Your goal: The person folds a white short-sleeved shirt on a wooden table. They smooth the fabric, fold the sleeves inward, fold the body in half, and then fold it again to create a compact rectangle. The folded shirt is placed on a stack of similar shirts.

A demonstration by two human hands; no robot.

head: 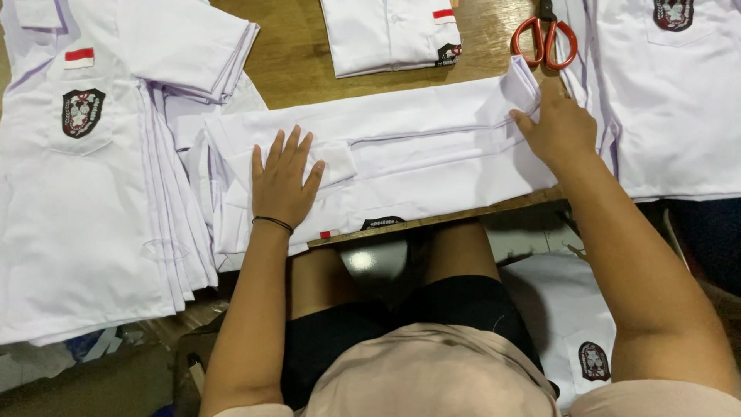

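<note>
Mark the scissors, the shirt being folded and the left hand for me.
scissors (544, 42): head view, on the red handle loops.
shirt being folded (432, 147): head view, on its flat white middle.
left hand (283, 184): head view, on the back of the hand.

The counter was brown wood with a visible grain. Its near edge ran slightly aslant. Dim floor lay below at left.

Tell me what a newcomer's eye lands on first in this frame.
The white shirt laid sideways across the wooden table, with the left hand pressed flat on it and the right hand gripping its far end. Then the stack of white shirts at left and the red-handled scissors at top right.
</note>
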